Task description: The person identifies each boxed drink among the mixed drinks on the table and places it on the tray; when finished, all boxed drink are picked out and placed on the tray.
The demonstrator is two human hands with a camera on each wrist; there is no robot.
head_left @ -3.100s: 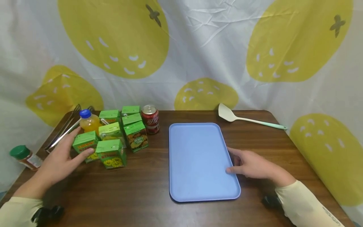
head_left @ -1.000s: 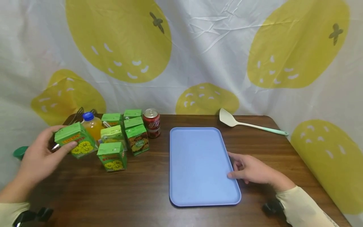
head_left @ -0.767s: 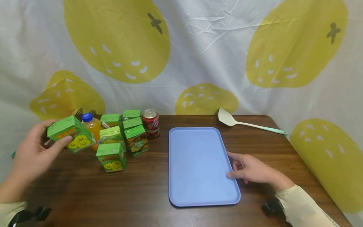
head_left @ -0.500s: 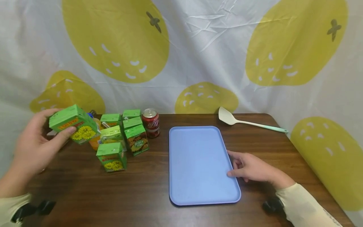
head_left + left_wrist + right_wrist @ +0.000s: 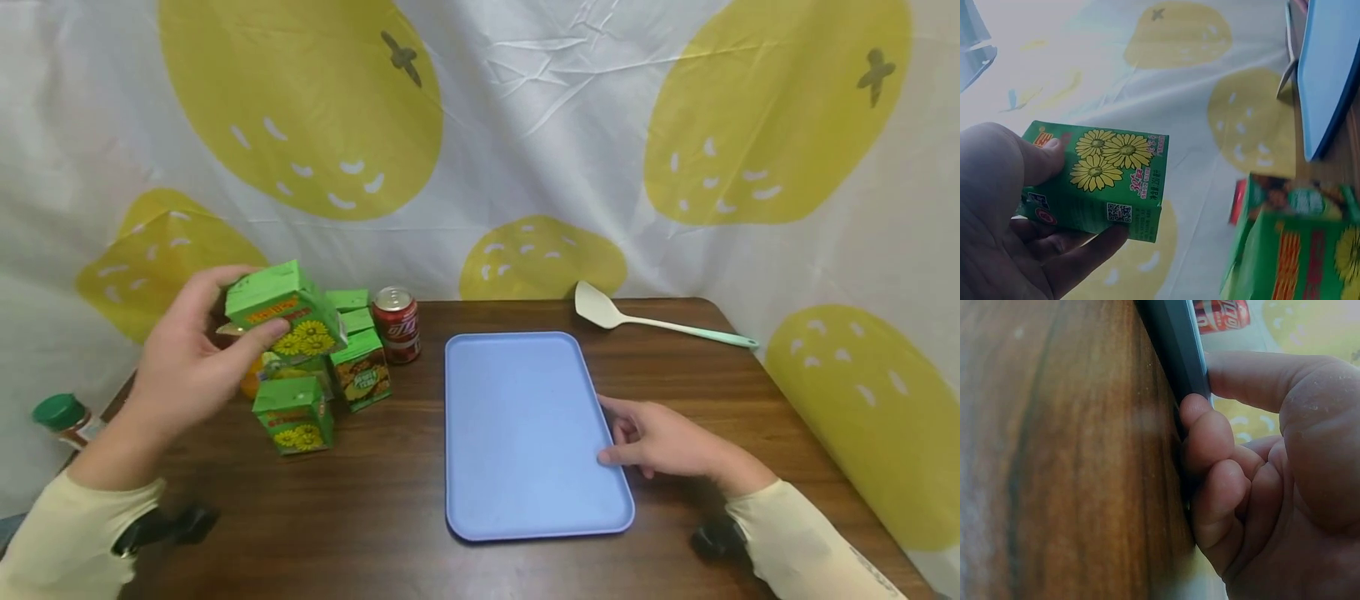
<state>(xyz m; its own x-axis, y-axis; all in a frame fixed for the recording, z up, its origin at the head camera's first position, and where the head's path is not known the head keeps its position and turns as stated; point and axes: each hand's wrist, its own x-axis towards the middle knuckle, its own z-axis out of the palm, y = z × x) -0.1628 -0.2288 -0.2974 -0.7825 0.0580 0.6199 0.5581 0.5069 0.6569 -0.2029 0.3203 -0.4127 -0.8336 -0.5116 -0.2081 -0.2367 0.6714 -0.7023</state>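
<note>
My left hand (image 5: 183,362) grips a green drink carton (image 5: 281,308) with yellow daisy-like flowers, thumb on its front and fingers behind and under it. Tilted, the carton is held up in front of the standing cartons and overlaps them in the head view. The left wrist view shows its flower face and a small QR code. On the table lies a blue tray (image 5: 532,433), and my right hand (image 5: 663,442) pinches its right edge. The thumb is on the rim there; in the right wrist view curled fingers sit under the edge, close over the tabletop.
Several cartons stand left of the tray, including a flowered one (image 5: 296,417) in front and a brown-fronted one (image 5: 362,375). Beside them is a red soda can (image 5: 396,325). A spatula (image 5: 637,321) lies at the back right, a green-lidded jar (image 5: 63,414) at far left. An orange drink bottle is mostly hidden.
My left hand took hold of the flowered carton, lifted it off the table, drew it left, then carried it back right over the group. My right hand and the tray stayed put.
</note>
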